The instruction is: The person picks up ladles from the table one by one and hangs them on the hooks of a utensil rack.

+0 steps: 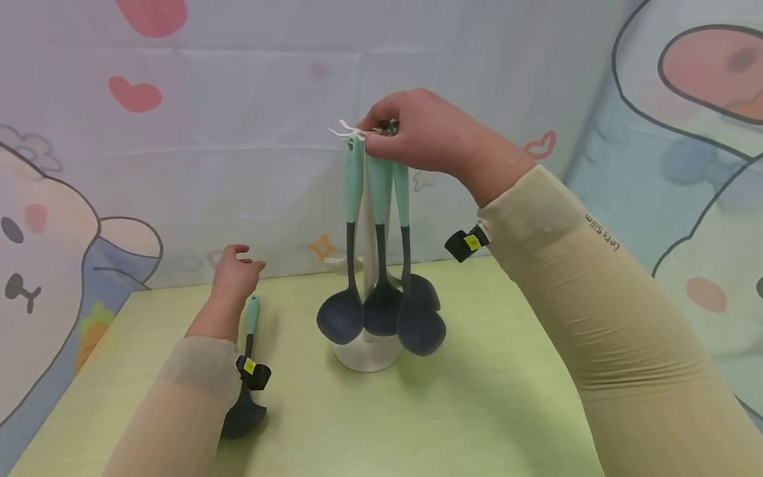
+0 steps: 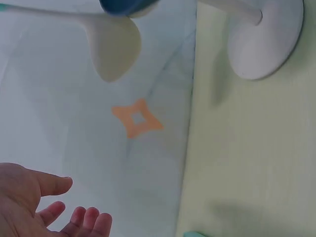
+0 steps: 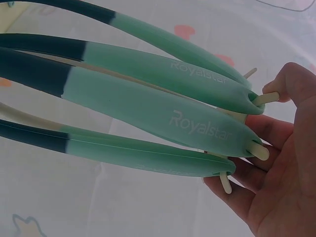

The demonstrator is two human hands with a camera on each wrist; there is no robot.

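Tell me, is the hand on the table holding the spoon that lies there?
No, the left hand hovers with loose fingers holding nothing, while the loose utensil lies flat on the table beside that arm's wrist.

Utensil stand [image 1: 366, 354] sits mid-frame on the tabletop [image 1: 477, 411], four ladles [image 1: 381, 199] hanging from its top; a loose ladle [image 1: 247, 371] lies lower left, the backdrop [image 1: 238, 165] behind.

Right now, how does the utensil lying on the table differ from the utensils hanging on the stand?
The lying utensil is flat on the table, partly hidden under the left forearm; the hanging utensils are upright on the stand, heads down. The left hand is beside the first; the right hand is at the others' tops. All share mint handles, dark heads.
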